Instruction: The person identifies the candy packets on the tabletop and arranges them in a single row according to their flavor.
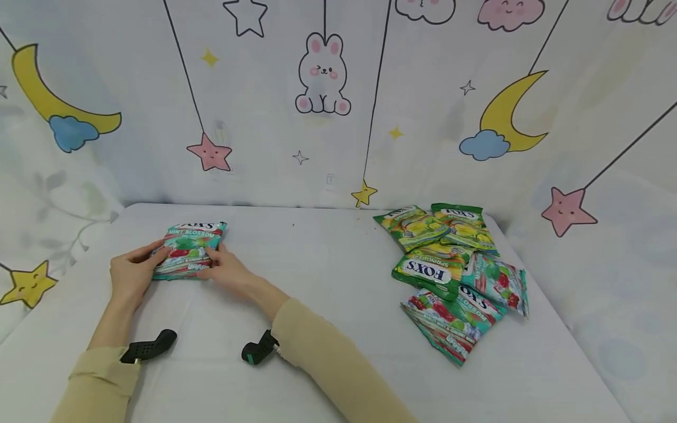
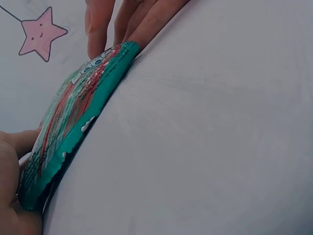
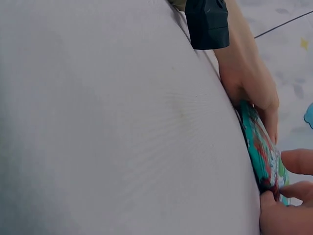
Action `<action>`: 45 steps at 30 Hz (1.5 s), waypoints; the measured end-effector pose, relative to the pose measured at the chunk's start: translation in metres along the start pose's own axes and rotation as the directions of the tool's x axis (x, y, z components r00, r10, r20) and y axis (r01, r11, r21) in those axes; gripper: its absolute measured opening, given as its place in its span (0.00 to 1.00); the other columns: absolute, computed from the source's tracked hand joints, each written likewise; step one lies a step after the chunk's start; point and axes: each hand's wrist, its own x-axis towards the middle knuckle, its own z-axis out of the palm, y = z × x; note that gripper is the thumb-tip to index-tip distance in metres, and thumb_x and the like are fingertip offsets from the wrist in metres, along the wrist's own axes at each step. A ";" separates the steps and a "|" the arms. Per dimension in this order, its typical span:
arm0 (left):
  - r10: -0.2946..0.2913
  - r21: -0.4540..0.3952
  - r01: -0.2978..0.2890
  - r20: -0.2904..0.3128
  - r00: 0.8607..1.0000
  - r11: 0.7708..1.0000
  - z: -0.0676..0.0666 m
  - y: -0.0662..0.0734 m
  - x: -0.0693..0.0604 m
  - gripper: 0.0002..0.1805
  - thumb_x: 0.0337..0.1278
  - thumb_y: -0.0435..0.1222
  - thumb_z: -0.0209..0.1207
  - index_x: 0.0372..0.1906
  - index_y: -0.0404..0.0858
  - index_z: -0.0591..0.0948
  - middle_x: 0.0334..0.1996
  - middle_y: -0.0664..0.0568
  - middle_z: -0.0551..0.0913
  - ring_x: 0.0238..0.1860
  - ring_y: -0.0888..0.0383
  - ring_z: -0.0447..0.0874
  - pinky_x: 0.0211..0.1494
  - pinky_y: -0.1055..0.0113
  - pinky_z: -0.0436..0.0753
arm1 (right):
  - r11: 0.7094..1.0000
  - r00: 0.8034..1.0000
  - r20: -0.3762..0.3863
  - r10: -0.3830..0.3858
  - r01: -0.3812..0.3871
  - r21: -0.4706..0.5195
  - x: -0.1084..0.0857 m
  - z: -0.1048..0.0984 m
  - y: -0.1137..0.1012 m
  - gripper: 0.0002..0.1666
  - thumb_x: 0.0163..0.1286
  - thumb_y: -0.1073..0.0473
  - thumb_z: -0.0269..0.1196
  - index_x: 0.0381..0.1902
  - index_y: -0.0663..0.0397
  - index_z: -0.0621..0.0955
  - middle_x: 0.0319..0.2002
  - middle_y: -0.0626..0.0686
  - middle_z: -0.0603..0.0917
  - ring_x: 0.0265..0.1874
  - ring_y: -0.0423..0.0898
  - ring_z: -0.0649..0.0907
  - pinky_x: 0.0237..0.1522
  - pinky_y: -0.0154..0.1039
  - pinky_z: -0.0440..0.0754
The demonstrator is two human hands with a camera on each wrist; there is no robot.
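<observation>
A teal and red Fox's Mint Blossom candy bag lies at the left of the white table. My left hand grips its left edge, thumb laid over the top. At the opposite edge my right hand holds the bag between thumb and fingers. In the left wrist view the candy bag appears edge-on, low against the tabletop, with the right hand at its far end. The right wrist view shows the bag between both hands; fingertips tucked at its underside are partly hidden.
On the right of the table sits a loose pile of candy bags: several green-yellow Spring Tea bags and teal-red bags, overlapping one another. A printed cloth hangs behind the table. Black wrist cameras are strapped at both sleeves.
</observation>
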 end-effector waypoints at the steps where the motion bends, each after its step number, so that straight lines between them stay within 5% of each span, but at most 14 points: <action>1: -0.001 0.050 0.001 0.003 1.000 0.999 0.000 0.000 0.000 0.33 0.60 0.55 0.64 0.65 0.43 0.77 0.67 0.53 0.76 0.70 0.62 0.69 0.53 0.84 0.73 | 1.000 1.000 -0.004 0.003 -0.003 -0.006 0.000 0.000 0.000 0.42 0.70 0.63 0.63 0.78 0.55 0.59 0.81 0.47 0.45 0.77 0.39 0.51 0.73 0.31 0.58; 5: 0.000 0.135 -0.002 0.015 1.000 0.991 0.002 0.001 0.002 0.35 0.62 0.57 0.61 0.66 0.39 0.76 0.69 0.43 0.72 0.72 0.53 0.67 0.63 0.73 0.74 | 0.999 0.999 -0.038 0.013 -0.015 -0.043 0.000 0.001 -0.002 0.42 0.69 0.60 0.64 0.77 0.52 0.61 0.81 0.47 0.49 0.78 0.42 0.52 0.74 0.35 0.57; 11: 0.003 0.139 -0.004 0.013 1.000 0.990 0.002 0.000 0.003 0.34 0.62 0.57 0.61 0.66 0.40 0.76 0.70 0.43 0.72 0.70 0.55 0.69 0.53 0.79 0.72 | 1.000 0.999 -0.050 0.017 -0.018 -0.018 0.000 0.000 -0.002 0.41 0.68 0.61 0.64 0.76 0.53 0.63 0.80 0.45 0.51 0.78 0.41 0.52 0.73 0.33 0.58; 17: -0.003 0.064 0.004 -0.021 1.000 0.998 0.001 -0.001 0.002 0.32 0.60 0.54 0.64 0.65 0.43 0.78 0.66 0.53 0.77 0.59 0.69 0.73 0.45 0.86 0.70 | 0.999 0.999 -0.040 0.028 -0.027 0.048 -0.002 -0.003 0.001 0.38 0.69 0.63 0.63 0.75 0.53 0.66 0.80 0.47 0.51 0.77 0.41 0.57 0.72 0.33 0.62; 25: 0.008 -0.070 -0.011 -0.038 0.999 0.997 0.001 -0.003 0.000 0.29 0.59 0.49 0.67 0.63 0.41 0.80 0.40 0.76 0.78 0.45 0.78 0.72 0.41 0.88 0.70 | 0.997 0.998 -0.057 0.000 0.004 0.076 -0.001 -0.002 0.007 0.37 0.70 0.64 0.62 0.75 0.52 0.66 0.79 0.47 0.56 0.75 0.40 0.62 0.70 0.30 0.64; 35: -0.026 -0.200 0.014 -0.057 0.998 0.980 0.000 -0.001 0.000 0.23 0.58 0.43 0.69 0.59 0.44 0.84 0.34 0.78 0.79 0.43 0.76 0.74 0.40 0.88 0.71 | 0.998 0.992 -0.120 -0.041 0.047 0.047 -0.005 0.000 0.012 0.34 0.68 0.67 0.62 0.72 0.53 0.71 0.74 0.49 0.68 0.70 0.38 0.69 0.64 0.27 0.70; 45: -0.030 -0.221 0.015 -0.067 0.997 0.975 0.000 0.000 -0.002 0.22 0.59 0.42 0.68 0.59 0.43 0.84 0.33 0.77 0.81 0.46 0.76 0.74 0.40 0.89 0.71 | 0.999 0.986 -0.167 -0.008 0.001 -0.045 -0.021 -0.015 0.008 0.30 0.67 0.65 0.63 0.67 0.51 0.76 0.63 0.50 0.81 0.63 0.41 0.78 0.61 0.31 0.76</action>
